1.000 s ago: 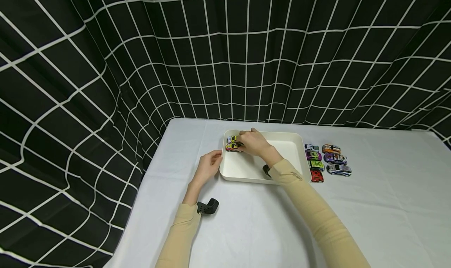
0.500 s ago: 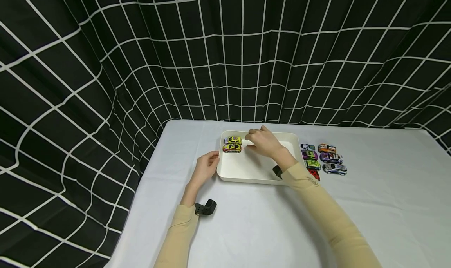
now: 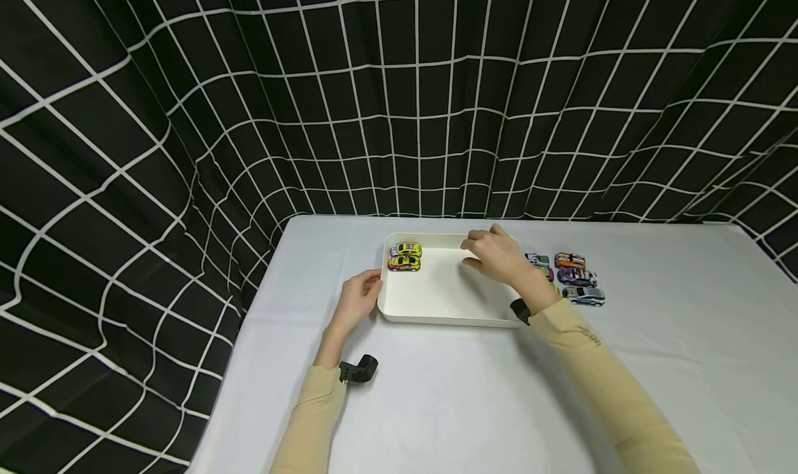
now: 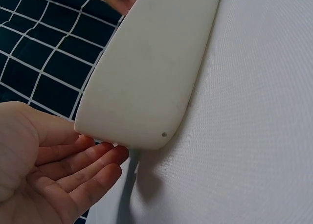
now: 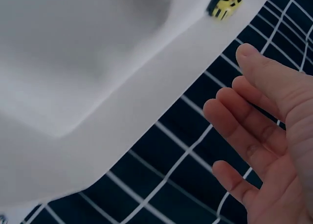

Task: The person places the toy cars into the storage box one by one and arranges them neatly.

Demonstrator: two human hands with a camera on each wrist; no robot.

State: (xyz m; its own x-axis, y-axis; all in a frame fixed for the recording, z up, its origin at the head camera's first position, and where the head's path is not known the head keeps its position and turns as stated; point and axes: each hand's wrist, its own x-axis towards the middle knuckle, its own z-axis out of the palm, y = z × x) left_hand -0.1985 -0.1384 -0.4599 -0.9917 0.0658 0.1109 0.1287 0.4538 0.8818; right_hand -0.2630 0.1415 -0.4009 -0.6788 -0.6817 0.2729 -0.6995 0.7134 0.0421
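Observation:
A shallow white tray (image 3: 449, 319) rests on the table, with two yellow toy cars side by side at its left end. The rear toy car (image 3: 406, 249) has a pale purple end; the nearer toy car (image 3: 404, 263) is yellow and red. My left hand (image 3: 357, 299) is at the tray's left wall; in the left wrist view its fingertips (image 4: 120, 155) meet the tray's edge, fingers relaxed. Above the tray's right half hovers my right hand (image 3: 499, 258). In the right wrist view its fingers (image 5: 222, 114) are loosely bent with nothing between them.
Several toy cars stand right of the tray, among them an orange one (image 3: 570, 260), a purple one (image 3: 577, 276) and a silver one (image 3: 583, 295). My right forearm partly hides others. A black gridded curtain (image 3: 430, 113) hangs behind the white-covered table (image 3: 399, 398).
My right hand has let go at the two yellow cars and moved right across the tray, uncovering them. The left hand stays at the tray's left wall. The view has shifted slightly.

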